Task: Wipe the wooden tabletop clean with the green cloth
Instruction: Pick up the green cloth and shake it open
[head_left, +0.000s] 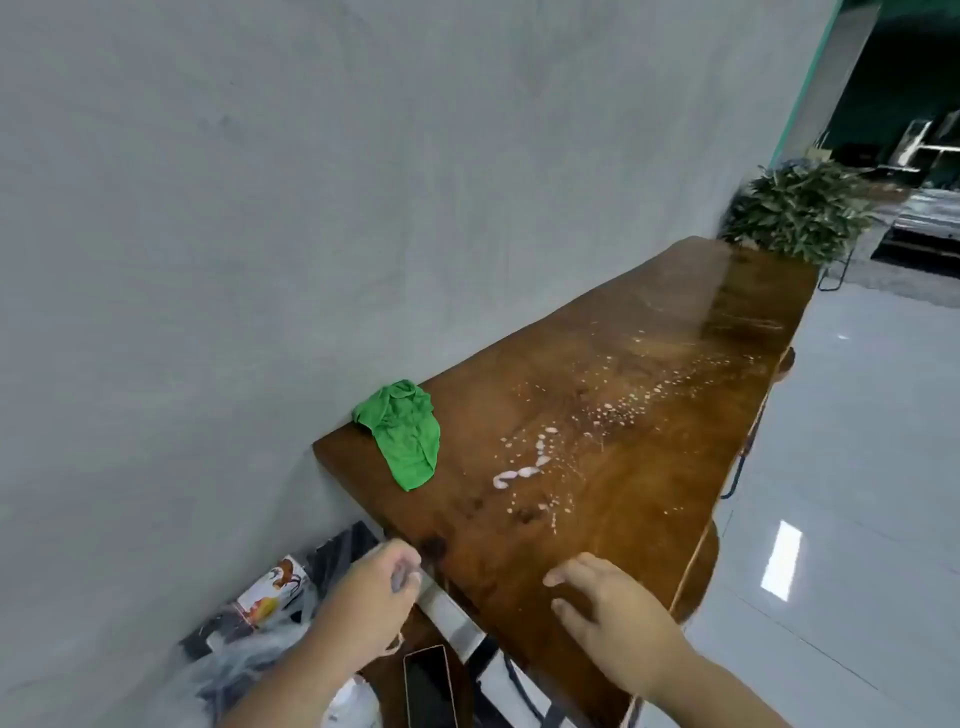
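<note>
Left hand (374, 587) loosely curled, right hand (613, 608) flat, fingers spread

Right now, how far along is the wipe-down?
Not started. Done: nothing visible; the white splatter and speckles still cover the middle of the wooden tabletop. In hand: nothing; the green cloth lies crumpled near the wall edge, untouched. The left hand and right hand hover at the near end, both empty. Left: pick up the cloth and wipe the spill.

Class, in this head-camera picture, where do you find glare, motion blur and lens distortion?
Head view: glare on the far tabletop and the floor tiles; motion blur on the left hand; wide-angle lens tilts and bends the wall.
</note>
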